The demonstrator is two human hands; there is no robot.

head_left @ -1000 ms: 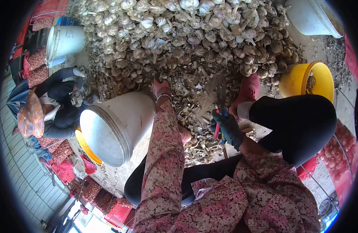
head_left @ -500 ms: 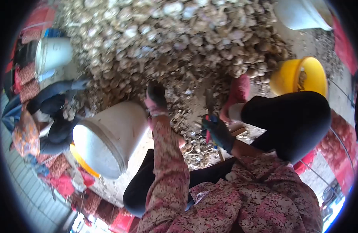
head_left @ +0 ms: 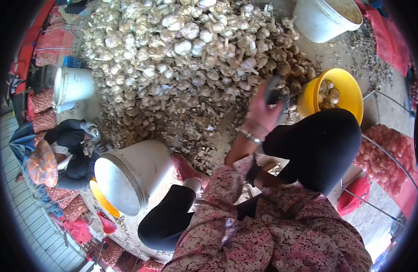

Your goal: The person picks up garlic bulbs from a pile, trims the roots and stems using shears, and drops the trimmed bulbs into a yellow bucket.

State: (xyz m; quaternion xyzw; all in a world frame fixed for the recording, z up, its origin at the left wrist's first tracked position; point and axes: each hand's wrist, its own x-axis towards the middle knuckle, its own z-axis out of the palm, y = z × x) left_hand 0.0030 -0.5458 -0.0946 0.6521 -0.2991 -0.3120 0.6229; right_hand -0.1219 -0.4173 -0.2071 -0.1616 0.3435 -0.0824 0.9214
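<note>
My left hand [head_left: 264,111], in a pink glove with dark fingertips, is stretched across to the right side of the garlic pile [head_left: 190,50]. Its thumb and fingers are spread near the brown bulbs, left of the yellow bucket [head_left: 311,95], with nothing clearly held. Behind my left forearm, only a dark gloved part of my right hand [head_left: 253,173] shows, close to my bent leg. Its fingers, and whatever they may hold, are hidden.
A white bucket [head_left: 143,165] lies tilted on the left, beside another person [head_left: 68,154]. More white buckets stand at upper left [head_left: 75,86] and upper right [head_left: 324,20]. Red net sacks [head_left: 385,156] are at right. Several bulbs lie inside the yellow bucket.
My left hand has moved right, from beside the tilted white bucket to the pile near the yellow bucket. My right hand is now mostly covered by my left arm. The camera view has shifted.
</note>
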